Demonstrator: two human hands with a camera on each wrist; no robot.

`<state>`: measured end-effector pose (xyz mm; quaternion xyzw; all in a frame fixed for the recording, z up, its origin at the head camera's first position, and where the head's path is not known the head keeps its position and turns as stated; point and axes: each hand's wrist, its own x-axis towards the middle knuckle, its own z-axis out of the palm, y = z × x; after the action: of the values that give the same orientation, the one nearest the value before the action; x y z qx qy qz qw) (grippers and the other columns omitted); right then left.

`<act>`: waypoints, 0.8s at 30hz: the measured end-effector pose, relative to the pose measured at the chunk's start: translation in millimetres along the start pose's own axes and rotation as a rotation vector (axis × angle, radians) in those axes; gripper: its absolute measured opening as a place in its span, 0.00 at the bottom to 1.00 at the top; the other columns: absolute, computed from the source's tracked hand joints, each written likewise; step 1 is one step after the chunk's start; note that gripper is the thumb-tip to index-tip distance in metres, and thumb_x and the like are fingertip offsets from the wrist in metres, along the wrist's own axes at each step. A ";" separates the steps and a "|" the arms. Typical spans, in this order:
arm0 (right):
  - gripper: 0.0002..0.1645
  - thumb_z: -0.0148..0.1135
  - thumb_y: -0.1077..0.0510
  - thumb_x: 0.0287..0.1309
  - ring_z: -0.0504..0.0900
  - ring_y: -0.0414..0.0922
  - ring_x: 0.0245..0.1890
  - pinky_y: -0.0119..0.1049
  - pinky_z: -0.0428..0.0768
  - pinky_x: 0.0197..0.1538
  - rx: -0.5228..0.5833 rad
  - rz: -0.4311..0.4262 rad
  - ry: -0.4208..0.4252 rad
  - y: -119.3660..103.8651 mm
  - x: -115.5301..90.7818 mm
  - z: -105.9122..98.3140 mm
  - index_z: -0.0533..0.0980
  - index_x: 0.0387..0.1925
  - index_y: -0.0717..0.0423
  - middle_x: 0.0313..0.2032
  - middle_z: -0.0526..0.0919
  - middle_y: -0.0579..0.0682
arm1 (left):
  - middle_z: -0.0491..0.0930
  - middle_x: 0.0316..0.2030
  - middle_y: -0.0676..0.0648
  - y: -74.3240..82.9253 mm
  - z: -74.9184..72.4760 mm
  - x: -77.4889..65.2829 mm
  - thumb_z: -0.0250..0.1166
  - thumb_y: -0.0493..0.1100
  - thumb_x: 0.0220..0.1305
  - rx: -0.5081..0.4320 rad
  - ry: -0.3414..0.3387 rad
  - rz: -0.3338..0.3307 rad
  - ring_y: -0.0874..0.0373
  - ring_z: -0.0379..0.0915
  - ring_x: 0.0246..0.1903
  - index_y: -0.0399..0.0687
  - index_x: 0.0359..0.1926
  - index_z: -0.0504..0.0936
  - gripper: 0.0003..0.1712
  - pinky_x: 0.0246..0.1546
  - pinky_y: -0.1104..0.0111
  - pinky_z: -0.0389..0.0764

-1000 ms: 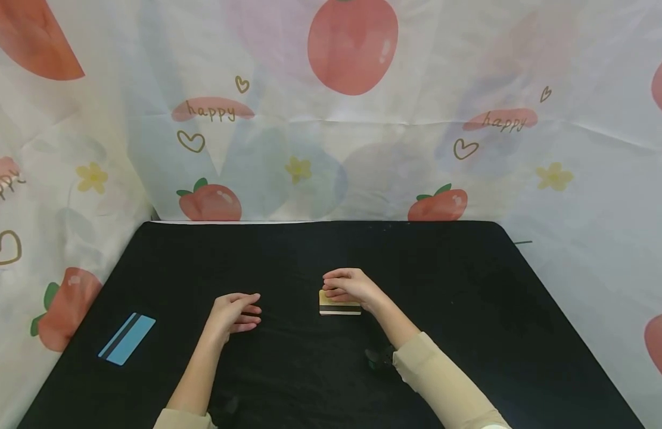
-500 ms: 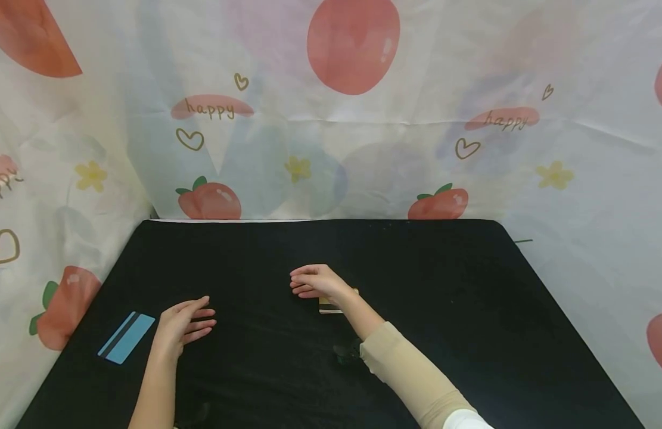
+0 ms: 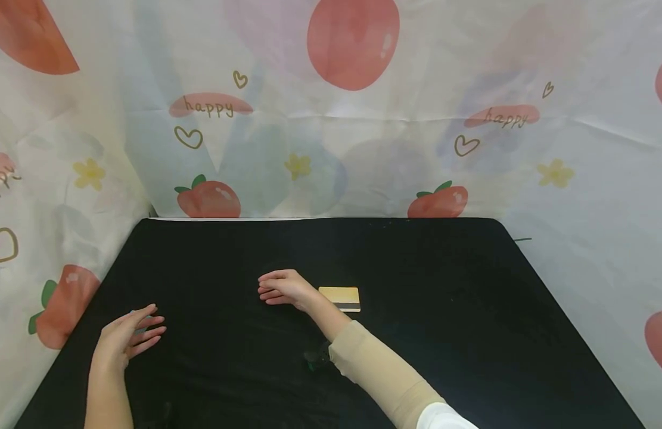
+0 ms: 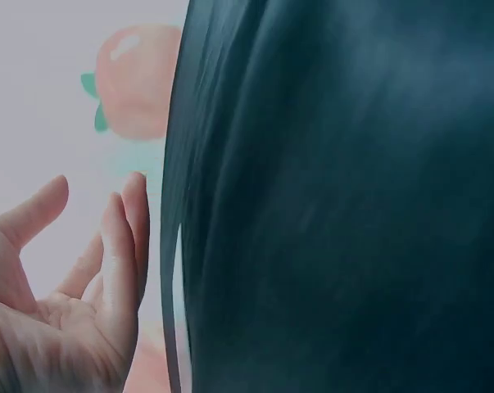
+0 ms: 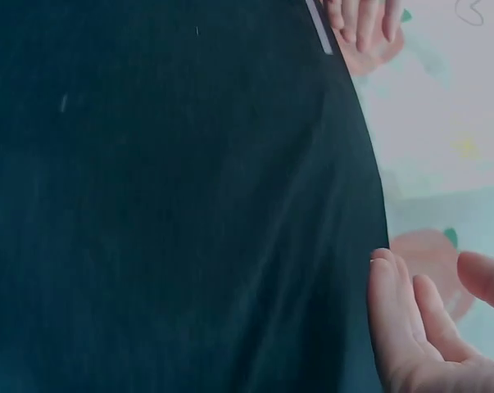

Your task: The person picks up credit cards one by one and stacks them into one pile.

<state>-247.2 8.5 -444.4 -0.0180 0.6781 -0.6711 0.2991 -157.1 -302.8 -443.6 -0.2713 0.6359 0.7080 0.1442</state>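
Observation:
My left hand (image 3: 120, 341) hovers over the blue card (image 3: 142, 329) at the left of the table, its fingers spread and loosely bent. Only slivers of that card show past the fingers; whether they touch it I cannot tell. Seen by the left wrist camera, the hand (image 4: 79, 315) has nothing in its grasp. A yellow card (image 3: 340, 294) with a dark stripe lies flat near the table's middle. To the left of it, my right hand (image 3: 286, 287) hangs above the cloth, holding nothing. The right wrist view shows its fingers (image 5: 386, 303) nearly straight.
Black cloth covers the table (image 3: 416, 256). A white curtain (image 3: 363, 161) printed with fruit and hearts rises behind the far edge and along the sides. A small dark object (image 3: 316, 357) is at the right sleeve's cuff.
My left hand has moved left from the table's left-centre to over the blue card, now mostly covering it. My right hand has moved left off the yellow card, which stays in place, uncovered.

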 end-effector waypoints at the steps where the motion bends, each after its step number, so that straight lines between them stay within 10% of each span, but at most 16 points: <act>1: 0.19 0.57 0.61 0.59 0.82 0.52 0.41 0.41 0.81 0.45 0.014 0.003 0.002 0.7 1.2 4.1 0.74 0.50 0.66 0.40 0.82 0.60 | 0.81 0.25 0.58 0.8 -5.3 0.4 0.62 0.53 0.59 -0.007 -0.009 -0.004 0.61 0.81 0.29 0.55 0.40 0.76 0.12 0.37 0.67 0.82; 6: 0.18 0.56 0.61 0.60 0.81 0.52 0.44 0.42 0.81 0.46 0.064 0.014 -0.004 3.5 4.5 25.1 0.73 0.51 0.66 0.41 0.82 0.59 | 0.82 0.28 0.59 4.2 -30.8 2.5 0.60 0.56 0.60 0.002 -0.094 -0.029 0.62 0.81 0.31 0.65 0.27 0.80 0.08 0.38 0.67 0.82; 14: 0.17 0.53 0.61 0.62 0.81 0.51 0.44 0.42 0.81 0.45 0.141 0.033 -0.046 11.1 8.3 54.0 0.74 0.51 0.64 0.41 0.82 0.56 | 0.82 0.34 0.57 2.9 -68.7 7.4 0.51 0.54 0.67 -0.065 -0.252 -0.009 0.59 0.81 0.37 0.62 0.32 0.81 0.13 0.43 0.64 0.81; 24: 0.18 0.51 0.59 0.64 0.80 0.52 0.47 0.46 0.78 0.49 0.269 0.069 -0.086 14.9 11.2 77.9 0.72 0.53 0.64 0.44 0.81 0.57 | 0.82 0.31 0.58 -2.9 -107.0 13.3 0.47 0.54 0.68 -0.149 -0.250 0.060 0.61 0.81 0.33 0.62 0.29 0.82 0.18 0.37 0.66 0.82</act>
<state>-217.3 -64.8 -456.2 0.0167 0.5686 -0.7440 0.3505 -144.9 -409.0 -458.3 -0.1719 0.5665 0.7854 0.1807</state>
